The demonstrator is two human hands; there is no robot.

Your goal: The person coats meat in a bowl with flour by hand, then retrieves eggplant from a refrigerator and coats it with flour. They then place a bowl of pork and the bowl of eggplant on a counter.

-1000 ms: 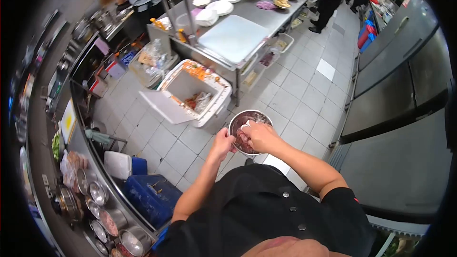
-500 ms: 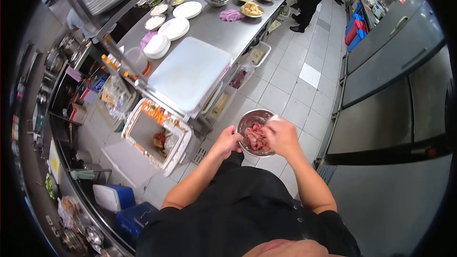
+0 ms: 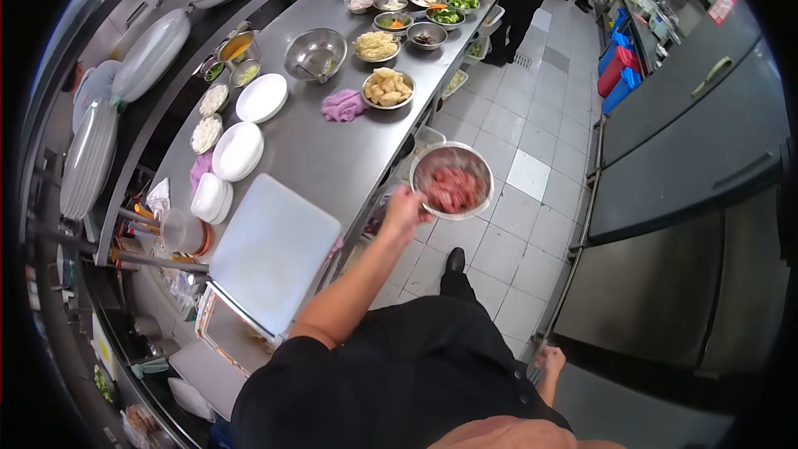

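A round metal bowl (image 3: 430, 165) is held out in front of me, slightly tilted. My left hand (image 3: 405, 213) grips its near-left rim, with the fingers closed around the edge. Inside lie raw red meat pieces (image 3: 455, 189), somewhat smeared by motion. Down at my right side, apart from the bowl, is my right hand (image 3: 549, 360). Its fingers are loosely curled, and I see nothing in them. The grey appliance front is close to that hand.
On my left runs a steel counter (image 3: 287, 145) with a white cutting board (image 3: 274, 258), white plates (image 3: 238, 151), a purple cloth (image 3: 343, 106) and several food bowls. Grey refrigerators (image 3: 677, 150) line the right. A person in black (image 3: 524, 0) stands ahead on the tiled floor.
My right hand has come out of the meat and dropped to my right side. The view has moved forward along the counter, with the bowl still in my left hand.
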